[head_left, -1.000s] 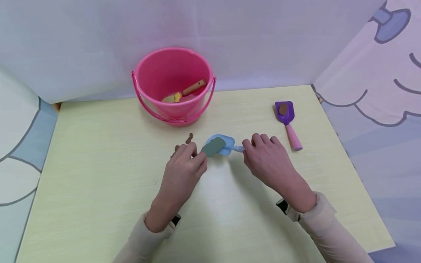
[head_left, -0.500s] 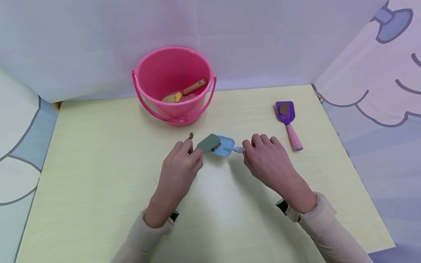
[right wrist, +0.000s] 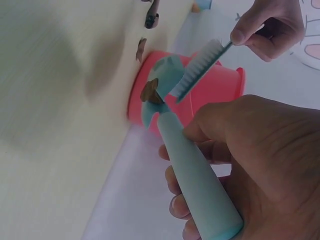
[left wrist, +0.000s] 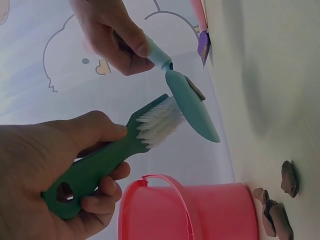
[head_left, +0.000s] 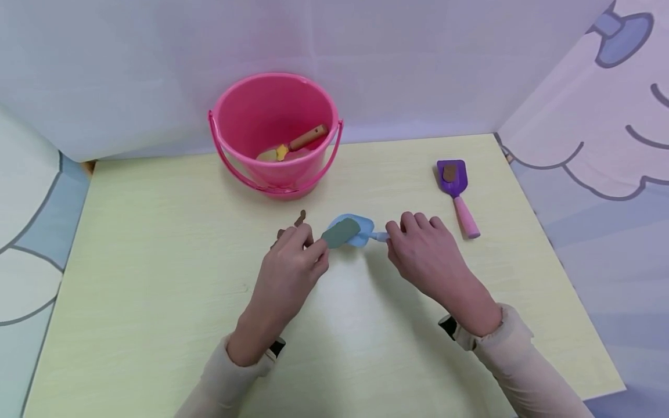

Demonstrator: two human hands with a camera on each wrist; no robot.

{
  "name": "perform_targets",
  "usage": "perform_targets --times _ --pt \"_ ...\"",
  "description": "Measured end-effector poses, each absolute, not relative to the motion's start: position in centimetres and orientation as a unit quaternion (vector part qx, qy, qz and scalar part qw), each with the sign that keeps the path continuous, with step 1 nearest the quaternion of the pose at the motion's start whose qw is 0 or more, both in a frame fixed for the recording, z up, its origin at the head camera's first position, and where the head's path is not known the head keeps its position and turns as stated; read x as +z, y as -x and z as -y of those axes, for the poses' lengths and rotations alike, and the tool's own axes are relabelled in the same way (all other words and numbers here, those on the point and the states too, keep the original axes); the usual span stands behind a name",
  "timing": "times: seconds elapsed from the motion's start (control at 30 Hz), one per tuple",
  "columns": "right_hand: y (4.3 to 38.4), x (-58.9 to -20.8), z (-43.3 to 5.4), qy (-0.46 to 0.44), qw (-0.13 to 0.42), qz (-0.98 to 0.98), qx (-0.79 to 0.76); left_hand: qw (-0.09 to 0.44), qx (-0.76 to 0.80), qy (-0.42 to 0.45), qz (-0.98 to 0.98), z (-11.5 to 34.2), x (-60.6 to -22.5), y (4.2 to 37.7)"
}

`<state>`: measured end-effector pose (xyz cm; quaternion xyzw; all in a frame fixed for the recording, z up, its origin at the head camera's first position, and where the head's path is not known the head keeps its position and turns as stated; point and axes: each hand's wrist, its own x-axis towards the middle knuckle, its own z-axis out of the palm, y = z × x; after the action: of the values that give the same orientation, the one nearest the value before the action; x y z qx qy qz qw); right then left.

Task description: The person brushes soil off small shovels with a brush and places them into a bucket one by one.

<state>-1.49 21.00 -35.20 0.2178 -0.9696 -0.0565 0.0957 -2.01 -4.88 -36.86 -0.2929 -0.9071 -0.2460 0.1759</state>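
Observation:
My left hand (head_left: 287, 270) grips the handle of a green brush (head_left: 342, 233) with white bristles (left wrist: 159, 122). My right hand (head_left: 428, 253) is curled round the handle of a light blue toy shovel (head_left: 367, 224), held above the table. The brush head lies across the shovel's scoop, bristles against it in the head and left wrist views. A brown lump (right wrist: 150, 92) sits on the scoop in the right wrist view; the brush hides it in the head view. Several more brown lumps (left wrist: 289, 178) lie on the table beyond my left hand, partly covered by its fingers in the head view.
A pink bucket (head_left: 282, 179) stands at the back, with a wooden-handled tool (head_left: 307, 138) inside. On the right lies a purple shovel (head_left: 459, 184) with a pink handle, bearing a brown piece (head_left: 449, 173). Cloth (head_left: 407, 69) hangs behind the table.
The brush slid left toward the scoop's edge half a second ago, baring a dark lump, and is now back to the right over the scoop. My right hand and the shovel's handle barely moved.

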Motion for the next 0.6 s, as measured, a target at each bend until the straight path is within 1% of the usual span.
perform_targets --times 0.33,0.6 --pt "1.44 -34.79 -20.78 -0.219 0.093 0.970 -0.057 0.192 -0.213 0.285 0.914 4.93 -37.13 2.32" --pt "1.28 -34.75 -20.73 -0.220 0.097 0.969 -0.058 0.199 -0.222 0.273 0.915 5.14 -37.48 2.53"
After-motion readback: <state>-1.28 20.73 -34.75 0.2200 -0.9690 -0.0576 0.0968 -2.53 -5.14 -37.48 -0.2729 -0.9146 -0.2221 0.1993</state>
